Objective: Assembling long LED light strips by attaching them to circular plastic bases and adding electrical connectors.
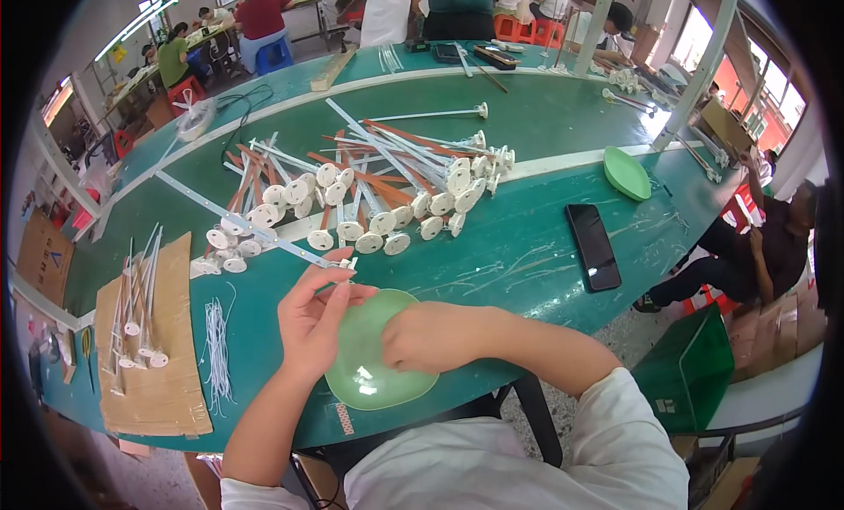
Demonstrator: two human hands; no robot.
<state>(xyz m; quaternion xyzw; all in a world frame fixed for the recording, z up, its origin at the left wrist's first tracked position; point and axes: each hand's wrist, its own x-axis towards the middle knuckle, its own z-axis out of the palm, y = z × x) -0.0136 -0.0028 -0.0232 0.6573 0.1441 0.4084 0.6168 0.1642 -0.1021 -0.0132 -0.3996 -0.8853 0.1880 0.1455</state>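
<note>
My left hand (pixel 312 325) is closed around the near end of a long, pale metal strip (pixel 230 216) with holes along it. A small white fitting sits at that end, by my fingertips. The strip points away to the far left. My right hand (pixel 426 337) is over a shallow light-green dish (pixel 374 382) at the table's near edge, its fingers curled down into it. What those fingers hold, if anything, is hidden. Beyond my hands lies a heap of strips and rods with round white end discs (pixel 382 222), some strips silvery, others brown.
A cardboard sheet (pixel 185 334) with more disc-ended rods and a bundle of white strings (pixel 217 352) lie at left. To the right are a black phone (pixel 593 248) and another green dish (pixel 627 173). White posts (pixel 703 66) rise from the table. Other people sit farther off.
</note>
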